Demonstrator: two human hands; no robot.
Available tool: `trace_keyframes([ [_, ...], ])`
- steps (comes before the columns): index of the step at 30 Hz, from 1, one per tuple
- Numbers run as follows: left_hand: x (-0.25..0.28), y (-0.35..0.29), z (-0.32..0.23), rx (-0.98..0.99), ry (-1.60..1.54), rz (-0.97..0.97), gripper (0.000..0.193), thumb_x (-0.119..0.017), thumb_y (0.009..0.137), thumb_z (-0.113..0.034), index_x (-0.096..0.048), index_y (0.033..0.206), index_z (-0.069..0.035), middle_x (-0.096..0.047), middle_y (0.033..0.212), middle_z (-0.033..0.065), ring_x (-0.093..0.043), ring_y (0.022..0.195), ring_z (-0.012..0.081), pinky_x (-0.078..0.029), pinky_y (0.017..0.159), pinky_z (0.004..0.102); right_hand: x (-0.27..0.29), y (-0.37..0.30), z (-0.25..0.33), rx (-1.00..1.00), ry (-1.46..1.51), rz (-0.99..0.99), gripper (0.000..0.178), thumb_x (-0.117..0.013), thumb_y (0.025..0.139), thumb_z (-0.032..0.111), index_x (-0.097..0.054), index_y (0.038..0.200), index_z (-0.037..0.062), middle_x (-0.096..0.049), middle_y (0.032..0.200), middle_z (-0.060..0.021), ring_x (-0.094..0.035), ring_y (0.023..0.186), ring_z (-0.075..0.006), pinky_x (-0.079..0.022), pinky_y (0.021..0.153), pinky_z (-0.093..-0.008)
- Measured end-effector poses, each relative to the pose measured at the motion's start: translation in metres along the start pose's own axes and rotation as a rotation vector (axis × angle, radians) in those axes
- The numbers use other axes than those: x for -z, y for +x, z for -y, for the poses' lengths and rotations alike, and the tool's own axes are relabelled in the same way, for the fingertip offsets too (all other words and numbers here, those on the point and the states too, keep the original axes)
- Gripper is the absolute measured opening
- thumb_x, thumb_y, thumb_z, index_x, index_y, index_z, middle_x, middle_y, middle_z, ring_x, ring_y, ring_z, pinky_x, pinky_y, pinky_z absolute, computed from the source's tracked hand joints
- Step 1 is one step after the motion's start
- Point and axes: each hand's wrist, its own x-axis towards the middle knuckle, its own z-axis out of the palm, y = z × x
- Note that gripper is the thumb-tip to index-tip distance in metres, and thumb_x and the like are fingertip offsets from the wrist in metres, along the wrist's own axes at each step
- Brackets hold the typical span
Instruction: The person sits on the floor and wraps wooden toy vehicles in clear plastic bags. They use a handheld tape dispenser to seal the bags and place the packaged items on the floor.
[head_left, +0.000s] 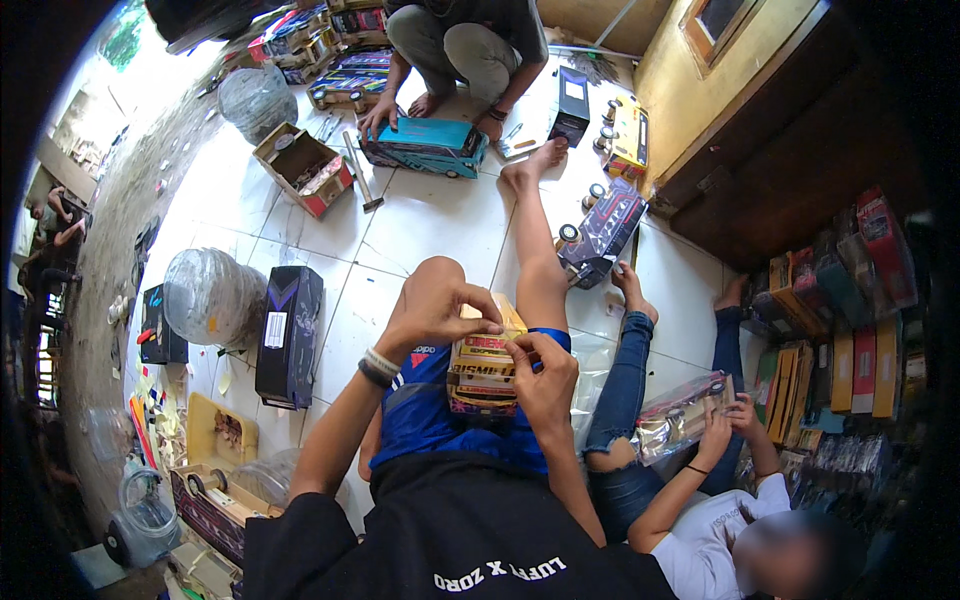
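A yellow toy bus (484, 386) with printed lettering and dark bands stands on end in my lap, between my thighs. My left hand (452, 312) comes over its upper end, thumb and forefinger pinched at a lettered sticker (487, 342). Lower and to the right, my right hand (545, 380) pinches the other side of that sticker with thumb and forefinger. Both hands are closed and lie close against the bus. The fingertips partly cover the sticker's edges, and the underside of the bus is hidden.
Across from me a person steadies a turquoise toy bus (425, 147) beside a hammer (362, 175) and a wooden box (300, 172). At right, another person holds a wrapped toy bus (685, 412). A black box-shaped toy (289, 335) and plastic roll (212, 297) stand left.
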Motion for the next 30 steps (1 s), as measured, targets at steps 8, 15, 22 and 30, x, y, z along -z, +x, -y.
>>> trace_keyframes([
  [8, -0.092, -0.037, -0.039, 0.207, 0.224, -0.693, 0.012, -0.079, 0.087, -0.001, -0.07, 0.094, 0.002, -0.075, 0.087, 0.0107, -0.07, 0.078, 0.0162, -0.055, 0.072, 0.0296, -0.011, 0.017, -0.014, 0.077, -0.003, 0.01, 0.007, -0.073, 0.087, 0.005, -0.068, 0.09, 0.0011, -0.069, 0.088, -0.0159, -0.068, 0.081, -0.0389, -0.052, 0.072, -0.0458],
  [15, -0.127, -0.025, -0.055, 0.297, -0.011, -1.014, 0.025, -0.075, 0.092, 0.0, -0.062, 0.113, 0.002, -0.075, 0.088, 0.0123, -0.072, 0.081, 0.0115, -0.055, 0.069, 0.0271, -0.01, 0.053, -0.039, 0.304, 0.13, 0.337, 0.009, -0.073, 0.083, 0.002, -0.07, 0.092, 0.0026, -0.07, 0.09, -0.0128, -0.065, 0.09, -0.0347, -0.051, 0.081, -0.0437],
  [22, -0.145, -0.031, -0.07, 0.316, -0.532, -0.991, 0.059, -0.056, 0.094, 0.008, -0.039, 0.151, 0.004, -0.062, 0.14, 0.0218, -0.07, 0.104, 0.019, -0.057, 0.089, 0.0298, -0.023, 0.081, -0.064, 0.3, 0.365, 0.644, 0.015, -0.072, 0.083, -0.001, -0.071, 0.098, 0.0012, -0.069, 0.093, -0.0103, -0.064, 0.094, -0.0253, -0.054, 0.085, -0.038],
  [30, -0.164, -0.036, -0.076, 0.228, -0.715, -0.79, 0.093, -0.052, 0.092, 0.007, 0.0, 0.168, -0.003, -0.022, 0.174, 0.0178, -0.056, 0.126, 0.019, -0.054, 0.087, 0.023, -0.029, 0.071, -0.077, 0.07, 0.544, 0.649, 0.012, -0.071, 0.089, -0.001, -0.072, 0.102, -0.001, -0.068, 0.101, -0.01, -0.066, 0.1, -0.0194, -0.058, 0.092, -0.0321],
])
